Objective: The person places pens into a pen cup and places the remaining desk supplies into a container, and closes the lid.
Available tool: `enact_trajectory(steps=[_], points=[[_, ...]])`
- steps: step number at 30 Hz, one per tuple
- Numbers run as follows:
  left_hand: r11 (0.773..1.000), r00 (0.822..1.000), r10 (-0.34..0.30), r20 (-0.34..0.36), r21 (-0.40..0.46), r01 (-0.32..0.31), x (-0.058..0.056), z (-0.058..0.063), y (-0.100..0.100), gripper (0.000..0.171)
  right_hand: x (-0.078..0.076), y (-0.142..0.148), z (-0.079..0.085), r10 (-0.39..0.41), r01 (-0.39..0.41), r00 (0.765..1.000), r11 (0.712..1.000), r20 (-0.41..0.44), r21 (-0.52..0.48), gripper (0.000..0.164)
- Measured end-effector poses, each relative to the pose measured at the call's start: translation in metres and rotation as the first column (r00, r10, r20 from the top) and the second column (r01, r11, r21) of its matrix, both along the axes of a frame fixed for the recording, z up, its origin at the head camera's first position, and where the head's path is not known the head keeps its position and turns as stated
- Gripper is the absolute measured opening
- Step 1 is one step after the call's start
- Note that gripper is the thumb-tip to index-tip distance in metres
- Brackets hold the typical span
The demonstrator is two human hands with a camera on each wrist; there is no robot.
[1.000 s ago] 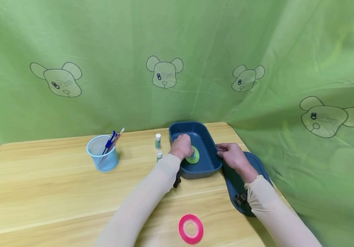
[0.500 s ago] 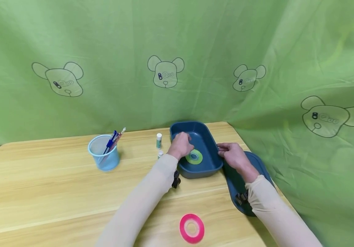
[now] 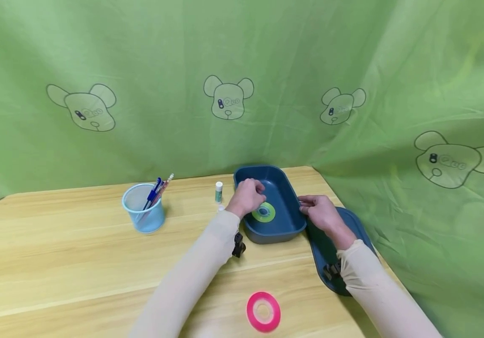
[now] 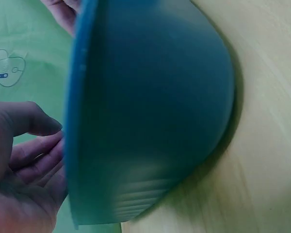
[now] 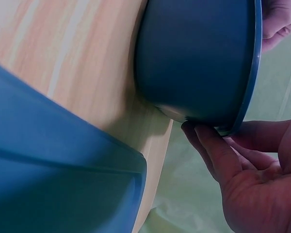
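Observation:
A dark blue box (image 3: 284, 216) stands uncovered at the back right of the table. On its floor lies a lime-green tape roll (image 3: 270, 214). Over the box's left side hovers my left hand (image 3: 247, 196), its fingers loosely bent and holding nothing. In the left wrist view, this hand (image 4: 26, 160) is beside the box's rim (image 4: 75, 131). My right hand (image 3: 320, 213) grips the right side of the box. The right wrist view shows the right thumb at the rim and the fingers (image 5: 218, 150) against the outer wall.
The matching blue lid (image 3: 353, 225) lies under my right forearm. Left of the box stands a glue stick (image 3: 218, 192); another is mostly hidden by my left wrist. A pink tape roll (image 3: 274, 312) lies near the front, and a light blue pen cup (image 3: 147, 220) holds pens.
My left hand has let go of the green tape roll and drawn slightly up and left, leaving the roll on the box floor. The right hand has stayed at the box's side.

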State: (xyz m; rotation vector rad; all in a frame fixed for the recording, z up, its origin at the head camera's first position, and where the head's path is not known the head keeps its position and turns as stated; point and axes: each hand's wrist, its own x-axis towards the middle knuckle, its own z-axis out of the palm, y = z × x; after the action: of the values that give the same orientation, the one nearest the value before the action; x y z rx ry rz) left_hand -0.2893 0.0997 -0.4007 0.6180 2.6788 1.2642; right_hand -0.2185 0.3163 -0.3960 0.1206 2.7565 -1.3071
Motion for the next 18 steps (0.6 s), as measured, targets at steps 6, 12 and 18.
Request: enact_trajectory(steps=[6,12,18], points=[[0.999,1.0,-0.024,-0.004,0.032,0.024,0.006,0.005,-0.002,0.025,0.0,0.001,-0.001,-0.002,0.002,1.0,1.0,0.002,0.013,0.04],[0.991,0.998,-0.066,-0.004,0.12,0.066,0.015,0.008,-0.006,0.021,-0.001,0.0,-0.001,-0.001,0.001,1.0,1.0,-0.001,0.01,0.04],[0.973,0.995,-0.104,-0.01,0.205,0.104,0.025,0.014,-0.011,0.02,-0.001,0.002,-0.001,0.004,-0.004,1.0,1.0,-0.007,0.006,0.04]])
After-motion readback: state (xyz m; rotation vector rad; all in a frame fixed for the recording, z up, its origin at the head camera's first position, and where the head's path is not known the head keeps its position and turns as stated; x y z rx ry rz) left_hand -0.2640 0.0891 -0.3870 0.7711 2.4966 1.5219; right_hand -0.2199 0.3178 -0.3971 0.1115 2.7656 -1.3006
